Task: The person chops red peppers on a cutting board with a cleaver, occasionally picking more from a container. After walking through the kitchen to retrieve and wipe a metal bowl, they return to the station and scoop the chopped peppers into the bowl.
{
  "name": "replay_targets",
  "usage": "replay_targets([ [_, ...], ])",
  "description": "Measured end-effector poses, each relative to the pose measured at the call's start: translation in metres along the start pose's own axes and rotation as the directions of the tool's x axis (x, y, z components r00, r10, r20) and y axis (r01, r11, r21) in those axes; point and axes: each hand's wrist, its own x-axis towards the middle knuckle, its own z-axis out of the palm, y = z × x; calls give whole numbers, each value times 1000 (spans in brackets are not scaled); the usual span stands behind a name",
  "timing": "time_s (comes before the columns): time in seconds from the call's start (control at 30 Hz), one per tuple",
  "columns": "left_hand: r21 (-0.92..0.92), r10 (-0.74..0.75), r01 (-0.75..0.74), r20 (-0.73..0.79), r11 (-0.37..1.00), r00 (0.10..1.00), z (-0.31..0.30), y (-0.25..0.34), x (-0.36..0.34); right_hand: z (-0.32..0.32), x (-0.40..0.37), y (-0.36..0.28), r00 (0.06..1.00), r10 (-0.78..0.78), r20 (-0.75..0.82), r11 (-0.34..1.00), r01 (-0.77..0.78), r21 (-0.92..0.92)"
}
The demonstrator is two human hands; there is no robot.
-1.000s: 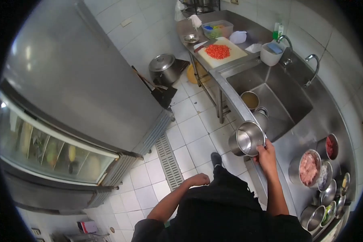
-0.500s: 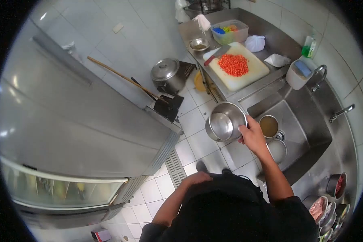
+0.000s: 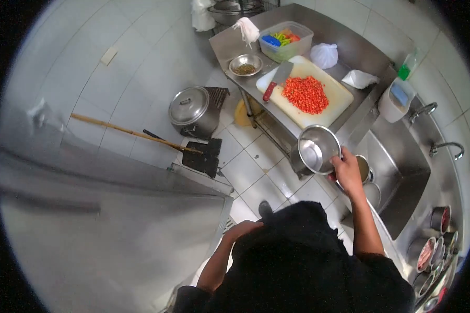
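The big steel cabinet [image 3: 104,229] fills the floor side well left of the cutting board [image 3: 335,89], its flat top blurred. The steel counter [image 3: 350,49] carries the board itself, set near the front edge where a person standing at it would work. The sink [image 3: 402,156] opens just to the right of and below the board, so wet things have a basin close by. A container [image 3: 364,168] sits in the sink, partly hidden behind the wrist. On the floor left of the board stands a lidded pot [image 3: 190,109], kept out of the walkway against the tiled wall.

The board bears a heap of chopped red pepper [image 3: 304,94] in its middle, and a cleaver [image 3: 278,78] lies at its left end, blade on the board and handle hanging off.

The steel bowl [image 3: 317,148] hangs in the air just below the board's near corner, over the counter's front edge. The right hand [image 3: 348,171] grasps it by the rim, fingers wrapped over the lip. The bowl is tipped with its mouth facing the camera, and it looks empty, which is probably why a one-handed rim hold is enough.

The left hand [image 3: 244,228] is far below the board, against the person's own dark clothing at the waist. It is loosely curled and holds nothing — it looks idle.
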Motion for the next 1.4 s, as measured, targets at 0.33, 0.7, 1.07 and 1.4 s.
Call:
replay_targets([
  [0.33, -535, -189, 90, -134, 840, 973, -69, -20, -34, 4, 130, -9, 998, 51, -27, 989, -54, -134],
  [0.7, 129, 163, -120, -403, 984, 901, -175, 47, 29, -85, 337, 102, 894, 0, -449, 959, -127, -253],
  [1.07, 415, 398, -193, -494, 889, 773, -288, 263, 117, -56, 340, 109, 703, 13, -711, 819, -416, -396],
  [1.4, 566, 619, -443, -159, 696, 769, -353, 354, 188, 225, 295, -5, 944, -18, -329, 950, -87, -300],
])
